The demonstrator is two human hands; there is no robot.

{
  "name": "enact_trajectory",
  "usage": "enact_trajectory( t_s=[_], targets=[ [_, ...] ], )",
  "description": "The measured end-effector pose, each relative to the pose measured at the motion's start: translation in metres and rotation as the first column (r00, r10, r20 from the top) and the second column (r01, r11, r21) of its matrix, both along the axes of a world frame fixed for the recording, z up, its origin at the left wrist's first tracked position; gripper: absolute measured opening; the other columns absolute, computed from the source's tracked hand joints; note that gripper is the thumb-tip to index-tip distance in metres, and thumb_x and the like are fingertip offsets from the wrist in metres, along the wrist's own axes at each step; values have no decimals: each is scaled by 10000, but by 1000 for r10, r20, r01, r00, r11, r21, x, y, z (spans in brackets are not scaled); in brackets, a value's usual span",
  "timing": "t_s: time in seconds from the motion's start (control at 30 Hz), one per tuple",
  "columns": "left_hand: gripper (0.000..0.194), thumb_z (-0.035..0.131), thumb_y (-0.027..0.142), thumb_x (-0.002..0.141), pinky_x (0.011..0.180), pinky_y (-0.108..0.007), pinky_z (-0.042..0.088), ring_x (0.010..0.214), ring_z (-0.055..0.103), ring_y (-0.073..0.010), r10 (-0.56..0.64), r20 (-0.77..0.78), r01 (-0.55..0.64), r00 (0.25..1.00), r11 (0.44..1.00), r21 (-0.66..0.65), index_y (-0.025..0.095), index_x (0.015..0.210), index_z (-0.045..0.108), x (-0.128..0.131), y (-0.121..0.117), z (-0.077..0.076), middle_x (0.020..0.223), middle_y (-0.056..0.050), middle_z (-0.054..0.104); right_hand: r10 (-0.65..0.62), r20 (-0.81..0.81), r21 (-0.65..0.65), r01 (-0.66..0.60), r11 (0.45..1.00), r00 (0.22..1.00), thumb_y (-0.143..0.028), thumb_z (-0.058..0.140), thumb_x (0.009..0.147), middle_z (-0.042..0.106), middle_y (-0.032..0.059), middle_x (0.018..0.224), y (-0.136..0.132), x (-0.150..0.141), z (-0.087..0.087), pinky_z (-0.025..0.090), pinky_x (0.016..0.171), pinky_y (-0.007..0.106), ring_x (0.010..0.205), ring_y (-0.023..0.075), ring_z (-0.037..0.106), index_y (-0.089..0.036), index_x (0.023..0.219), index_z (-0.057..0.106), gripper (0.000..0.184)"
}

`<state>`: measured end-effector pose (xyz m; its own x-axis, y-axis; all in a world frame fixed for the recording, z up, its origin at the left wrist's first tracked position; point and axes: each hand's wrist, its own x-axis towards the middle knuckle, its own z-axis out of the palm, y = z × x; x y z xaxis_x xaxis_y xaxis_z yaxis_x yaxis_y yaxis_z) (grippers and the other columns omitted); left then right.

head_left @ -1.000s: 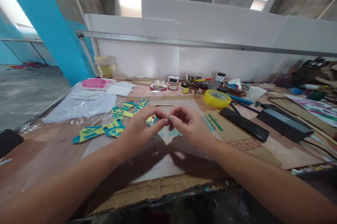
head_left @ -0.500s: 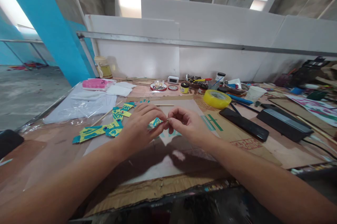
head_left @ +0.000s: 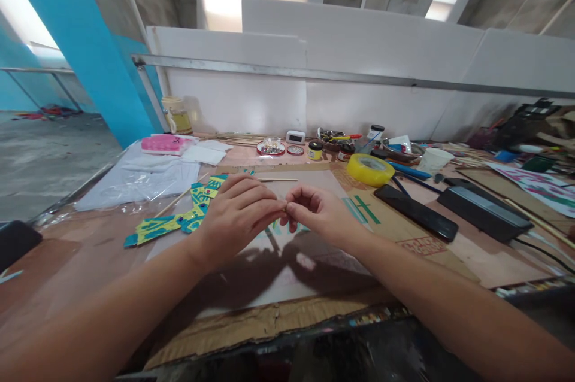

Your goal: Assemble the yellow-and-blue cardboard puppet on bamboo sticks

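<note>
My left hand (head_left: 233, 217) and my right hand (head_left: 318, 214) meet fingertip to fingertip above a grey sheet (head_left: 309, 181) lying on cardboard. Both pinch something very small between thumb and forefinger; it is hidden by the fingers now. Yellow and teal painted paper cut-outs (head_left: 173, 223) lie just left of and partly under my left hand. A thin wooden stick (head_left: 276, 179) rests beyond the hands.
A yellow tape roll (head_left: 371, 169), a black phone (head_left: 415, 211) and a black tablet (head_left: 485, 205) lie to the right. Small jars, tins and a white cup (head_left: 433, 158) line the back by the white wall. Plastic sheets (head_left: 144, 175) and a pink box (head_left: 162, 143) sit at left.
My left hand has rolled over and slid right, covering more of the cut-outs. The tiny metal piece seen between the fingertips earlier is now hidden.
</note>
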<state>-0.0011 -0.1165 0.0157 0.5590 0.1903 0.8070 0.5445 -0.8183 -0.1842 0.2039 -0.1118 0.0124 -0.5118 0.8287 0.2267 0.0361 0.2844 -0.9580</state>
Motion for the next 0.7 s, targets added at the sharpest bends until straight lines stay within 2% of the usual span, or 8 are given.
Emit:
enact_trajectory(
  t_s=[0.33,0.5,0.7],
  targets=[
    [128,640,195,893,933,-323,451,857,643,-139,8,-69,-4,998,998,59,249,1007,654,-4,1,1,891,10,737,47,-34,-71,-49,996,998,-413,679,832,679,10,727,1,1,3,482,607,267,611,115,601,-179,833,552,266],
    [110,635,184,896,928,-334,453,849,637,-143,23,-96,-14,995,995,95,242,990,641,-3,0,2,882,14,734,37,-18,-71,-38,997,999,-391,687,824,676,1,707,1,0,3,474,602,260,599,112,603,-177,830,556,251],
    [98,665,171,871,920,-342,458,825,635,-148,-5,-62,10,998,997,75,213,952,629,-1,1,2,861,4,731,37,-13,-73,-38,997,999,-341,671,840,679,-1,701,0,0,4,469,609,248,600,104,605,-169,832,561,204]
  ],
)
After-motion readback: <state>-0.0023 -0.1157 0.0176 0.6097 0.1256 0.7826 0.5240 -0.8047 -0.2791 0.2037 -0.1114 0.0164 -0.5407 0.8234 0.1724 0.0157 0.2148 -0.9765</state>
